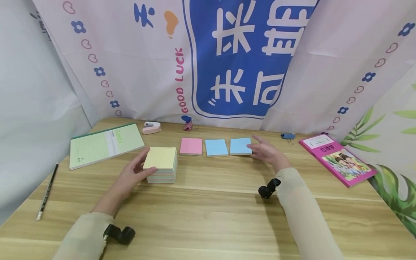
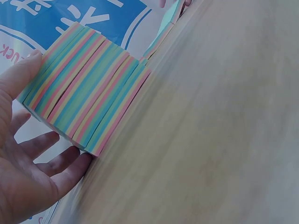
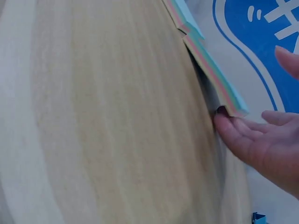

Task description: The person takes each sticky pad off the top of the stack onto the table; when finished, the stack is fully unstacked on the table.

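Note:
A tall stack of sticky note pads [image 1: 160, 164], yellow on top with striped multicolored sides, stands left of the middle. My left hand [image 1: 131, 177] holds its left side, thumb at the front corner and fingers toward the back; in the left wrist view the fingers [image 2: 70, 172] lie along the striped block. In a row to its right lie a pink pad [image 1: 191, 146], a blue pad [image 1: 216, 147] and another blue pad [image 1: 240, 146]. My right hand [image 1: 264, 151] touches the last pad's right edge, which tilts up in the right wrist view, fingertips under it and thumb apart.
A green notebook [image 1: 107, 145] and a pencil [image 1: 47, 191] lie at the left. Along the back are a small stapler [image 1: 151, 128], a pink binder clip [image 1: 188, 126] and a blue binder clip [image 1: 287, 136]. A pink book [image 1: 338, 159] lies at the right; a printed curtain [image 1: 130, 65] hangs behind.

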The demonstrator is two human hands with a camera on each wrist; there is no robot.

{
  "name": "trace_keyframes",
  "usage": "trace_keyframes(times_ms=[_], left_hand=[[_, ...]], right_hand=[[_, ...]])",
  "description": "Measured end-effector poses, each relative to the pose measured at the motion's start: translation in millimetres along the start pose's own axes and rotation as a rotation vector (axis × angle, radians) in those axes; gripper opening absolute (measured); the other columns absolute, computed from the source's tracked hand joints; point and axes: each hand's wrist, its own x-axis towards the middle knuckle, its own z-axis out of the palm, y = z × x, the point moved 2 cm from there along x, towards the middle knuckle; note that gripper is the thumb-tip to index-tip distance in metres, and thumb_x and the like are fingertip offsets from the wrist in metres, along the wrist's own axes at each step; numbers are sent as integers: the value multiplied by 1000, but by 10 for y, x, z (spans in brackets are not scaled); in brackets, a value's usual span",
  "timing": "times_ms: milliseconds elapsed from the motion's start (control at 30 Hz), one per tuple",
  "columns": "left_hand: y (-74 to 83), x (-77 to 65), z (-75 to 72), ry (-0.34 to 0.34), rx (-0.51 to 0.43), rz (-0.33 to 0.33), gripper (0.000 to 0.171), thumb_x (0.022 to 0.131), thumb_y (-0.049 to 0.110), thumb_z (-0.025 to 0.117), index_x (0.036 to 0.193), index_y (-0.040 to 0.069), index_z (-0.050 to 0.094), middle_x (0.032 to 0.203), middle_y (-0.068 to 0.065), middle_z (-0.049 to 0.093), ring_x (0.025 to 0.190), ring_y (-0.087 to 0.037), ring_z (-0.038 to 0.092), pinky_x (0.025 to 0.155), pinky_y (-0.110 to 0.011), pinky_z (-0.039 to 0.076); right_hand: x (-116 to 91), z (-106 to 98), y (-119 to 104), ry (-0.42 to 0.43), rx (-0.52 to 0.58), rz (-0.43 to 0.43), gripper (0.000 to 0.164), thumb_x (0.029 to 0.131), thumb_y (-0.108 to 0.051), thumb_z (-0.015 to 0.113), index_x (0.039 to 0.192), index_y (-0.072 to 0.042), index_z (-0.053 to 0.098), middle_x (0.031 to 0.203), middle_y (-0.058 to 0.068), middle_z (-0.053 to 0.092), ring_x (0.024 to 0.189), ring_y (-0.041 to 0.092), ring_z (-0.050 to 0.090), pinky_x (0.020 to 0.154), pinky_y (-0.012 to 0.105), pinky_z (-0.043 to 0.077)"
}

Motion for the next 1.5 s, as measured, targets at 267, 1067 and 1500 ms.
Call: trace_keyframes(times_ms=[267,1067,1500], left_hand=[[-15,13,4,-13,-3,11,74,82,25,60,139,19,14,139,-16,19,120,-34,25,94,-46,26],[-20,8,0,-18,-9,26,74,82,22,60,139,13,14,139,-18,16,122,-35,20,96,-49,21],[-24,23,-2,-10,14,9,78,80,26,63,139,14,13,137,-18,23,120,-35,26,94,-49,24]], right_hand=[[-133,-12,-84,3,-58,-33,73,87,-8,51,139,-10,2,137,24,17,123,35,20,98,43,21],[-69,2036,-42,-331,-215,-268,80,75,-6,66,138,-17,19,134,16,29,120,31,29,93,35,30],[70,2334,55,-221,-247,-280,83,70,-6,70,137,-12,21,122,7,41,111,23,39,91,33,31]])
